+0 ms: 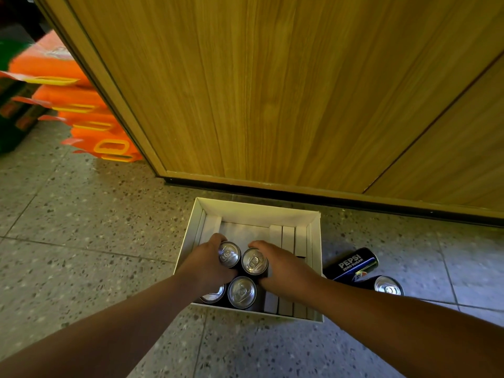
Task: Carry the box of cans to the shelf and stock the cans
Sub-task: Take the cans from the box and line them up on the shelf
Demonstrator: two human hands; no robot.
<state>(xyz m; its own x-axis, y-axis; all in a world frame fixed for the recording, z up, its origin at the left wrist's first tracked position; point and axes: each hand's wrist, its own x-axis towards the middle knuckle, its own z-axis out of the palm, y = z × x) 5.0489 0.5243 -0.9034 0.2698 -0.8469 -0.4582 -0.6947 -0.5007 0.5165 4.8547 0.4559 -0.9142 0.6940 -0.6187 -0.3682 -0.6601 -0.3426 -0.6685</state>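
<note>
1. The left hand [210, 261] curls round the far-left can [229, 254] in the box [256, 211]; the right hand [283, 268] wraps the can beside it [254, 261], fingers bent over each far side.
2. The left wrist half hides a near-left can [215, 293] (whether the grips are tight, I cannot tell).
3. The box is white card on speckled floor [81, 214]; a third can [241, 292] shows its silver top, and two loose cans [354, 264] lie to its right.
</note>
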